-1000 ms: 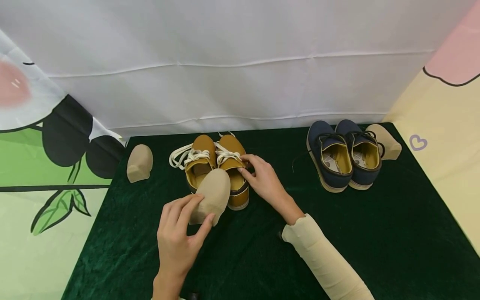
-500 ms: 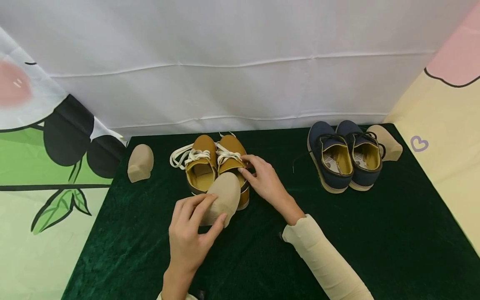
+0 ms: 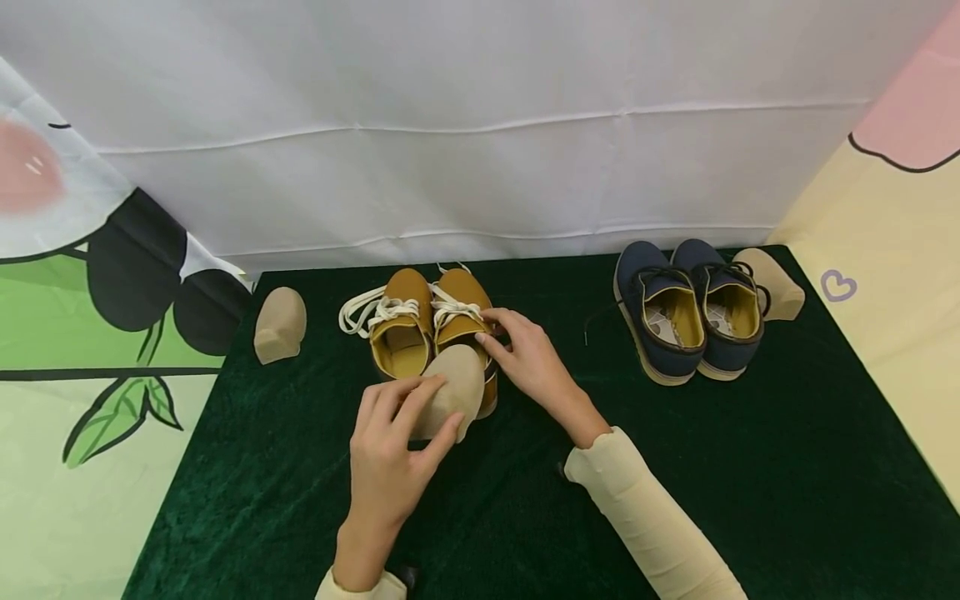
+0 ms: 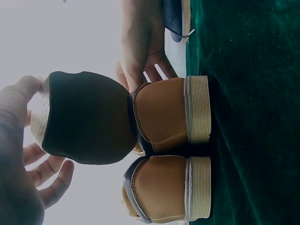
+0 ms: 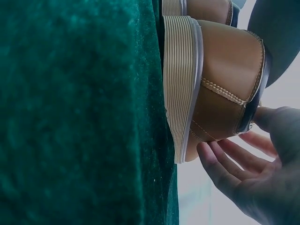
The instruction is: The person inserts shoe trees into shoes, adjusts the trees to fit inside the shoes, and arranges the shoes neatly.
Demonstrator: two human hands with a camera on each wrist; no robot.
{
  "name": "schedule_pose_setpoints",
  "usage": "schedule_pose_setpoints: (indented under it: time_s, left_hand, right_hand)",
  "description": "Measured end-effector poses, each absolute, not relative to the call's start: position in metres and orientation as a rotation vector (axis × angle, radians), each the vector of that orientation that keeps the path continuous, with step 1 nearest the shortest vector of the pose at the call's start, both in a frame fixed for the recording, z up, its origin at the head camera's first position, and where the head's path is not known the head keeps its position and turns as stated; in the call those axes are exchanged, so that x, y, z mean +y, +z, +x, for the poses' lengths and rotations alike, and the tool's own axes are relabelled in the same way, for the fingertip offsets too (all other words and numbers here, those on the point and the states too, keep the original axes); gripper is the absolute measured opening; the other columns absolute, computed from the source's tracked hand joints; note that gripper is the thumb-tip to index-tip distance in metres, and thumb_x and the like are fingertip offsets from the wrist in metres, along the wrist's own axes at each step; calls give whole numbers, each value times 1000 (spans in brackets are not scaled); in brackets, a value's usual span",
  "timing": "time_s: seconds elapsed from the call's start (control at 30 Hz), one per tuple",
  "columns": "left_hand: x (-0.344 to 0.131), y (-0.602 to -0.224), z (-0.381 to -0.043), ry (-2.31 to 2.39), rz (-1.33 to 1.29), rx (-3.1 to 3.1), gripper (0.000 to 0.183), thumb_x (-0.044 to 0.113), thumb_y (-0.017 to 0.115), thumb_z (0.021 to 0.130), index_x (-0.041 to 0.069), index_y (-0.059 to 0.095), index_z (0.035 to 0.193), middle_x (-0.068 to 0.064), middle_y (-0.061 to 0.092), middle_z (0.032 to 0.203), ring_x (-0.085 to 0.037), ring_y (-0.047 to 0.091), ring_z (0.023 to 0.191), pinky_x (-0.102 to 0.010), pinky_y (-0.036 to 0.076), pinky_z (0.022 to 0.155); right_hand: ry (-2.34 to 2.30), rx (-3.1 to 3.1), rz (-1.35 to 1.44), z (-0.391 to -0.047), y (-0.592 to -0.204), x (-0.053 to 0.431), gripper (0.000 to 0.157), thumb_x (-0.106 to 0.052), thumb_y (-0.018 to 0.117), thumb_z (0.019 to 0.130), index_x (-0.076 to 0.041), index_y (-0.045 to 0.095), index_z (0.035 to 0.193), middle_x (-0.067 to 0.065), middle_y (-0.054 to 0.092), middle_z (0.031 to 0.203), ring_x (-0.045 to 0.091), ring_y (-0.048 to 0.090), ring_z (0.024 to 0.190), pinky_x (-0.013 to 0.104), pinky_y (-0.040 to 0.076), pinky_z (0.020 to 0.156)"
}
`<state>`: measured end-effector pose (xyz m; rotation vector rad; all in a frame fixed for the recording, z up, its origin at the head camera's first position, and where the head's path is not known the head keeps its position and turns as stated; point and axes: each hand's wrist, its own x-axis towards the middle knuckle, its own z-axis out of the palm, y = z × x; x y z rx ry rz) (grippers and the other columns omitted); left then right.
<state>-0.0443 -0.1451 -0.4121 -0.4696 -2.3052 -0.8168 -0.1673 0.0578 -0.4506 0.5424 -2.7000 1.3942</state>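
My left hand (image 3: 386,467) pinches a beige toe-shaped shoe insert (image 3: 457,379) between thumb and fingers, its rounded end pointing away from me. The insert is held above the heel of the right-hand tan shoe (image 3: 463,292) and hides part of its opening. In the left wrist view the insert (image 4: 89,117) looks dark and overlaps the shoe's collar. My right hand (image 3: 531,360) holds that shoe's right side, thumb at the opening edge and fingers along the outside (image 5: 220,173). Against it stands the left-hand tan shoe (image 3: 408,287), with white laces and a visible open mouth.
Another beige insert (image 3: 281,325) lies at the left of the green cloth (image 3: 225,467). At the back right stand two navy shoes (image 3: 660,333) with dark laces, a beige insert (image 3: 772,283) beside them. A white curtain (image 3: 480,183) hangs behind the table.
My left hand has carried the insert to the right, from between the two tan shoes to over the right-hand one's heel. My right hand stays on that shoe.
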Motion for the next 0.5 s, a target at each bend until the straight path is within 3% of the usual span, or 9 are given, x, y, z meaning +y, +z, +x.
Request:
schedule_pose_setpoints:
  time_s: [0.5]
  left_hand:
    - [-138,-410,-56,-823,-447,-2347,41,46,74,96,18,75,126,-7,72,115,-25,58,101,-43,50,82]
  right_hand:
    - [1394,-2715,550,-167,-450,59,38,-28,60,108,-13,60,143,8,66,131,31,66,114,41,57,87]
